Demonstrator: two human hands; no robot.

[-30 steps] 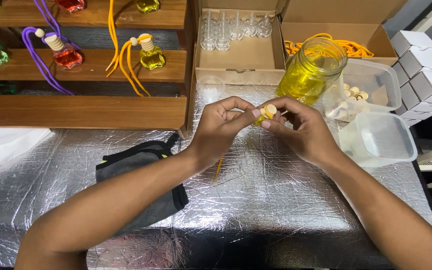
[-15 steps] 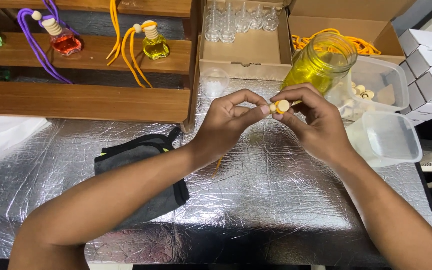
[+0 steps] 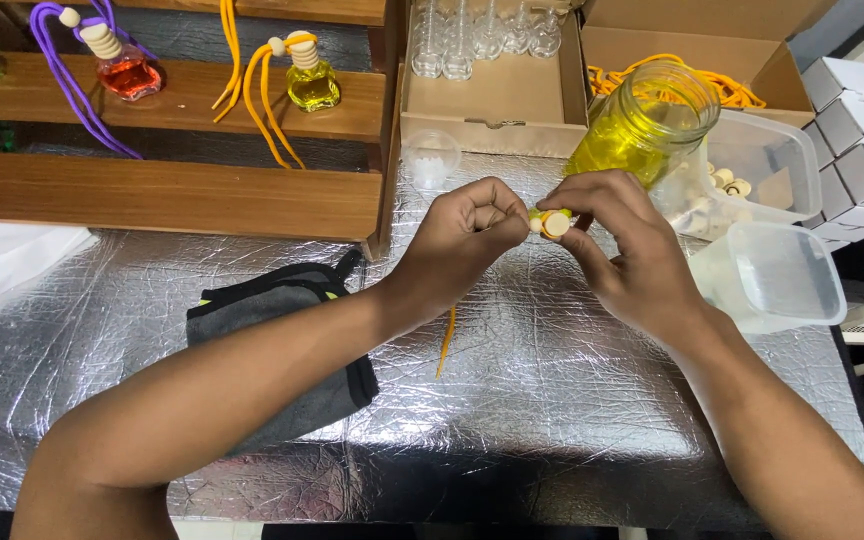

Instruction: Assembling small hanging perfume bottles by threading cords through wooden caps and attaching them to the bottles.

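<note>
A small wooden cap pinched between two hands over the foil-covered worktop

The wooden cap (image 3: 555, 223) is held just in front of the yellow jar (image 3: 642, 125); the right hand (image 3: 624, 250) is closed narrowly on it, the left hand (image 3: 472, 235) is curled against its left side, and a yellow cord (image 3: 446, 340) hangs below toward the worktop (image 3: 552, 400).
</note>
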